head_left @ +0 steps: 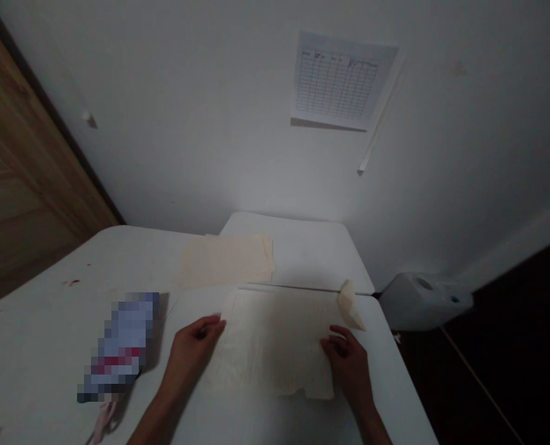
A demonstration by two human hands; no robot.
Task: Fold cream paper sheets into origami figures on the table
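A cream cloth (pixel 275 340) lies spread flat on the white table (pixel 38 334) in front of me. My left hand (pixel 194 346) rests on the cloth's left edge, fingers curled against the fabric. My right hand (pixel 346 358) sits at the cloth's right edge with its fingers bent onto the fabric. The cloth's far right corner (pixel 350 303) is turned up. A folded stack of the same cream cloth (pixel 228 259) lies further back on the table.
A blurred blue and red item (pixel 120 346) with a pink cord lies at the left. A white plastic container (pixel 423 300) stands on the dark floor at the right. A printed chart (pixel 337 83) hangs on the wall. A wooden door (pixel 20 173) is at the left.
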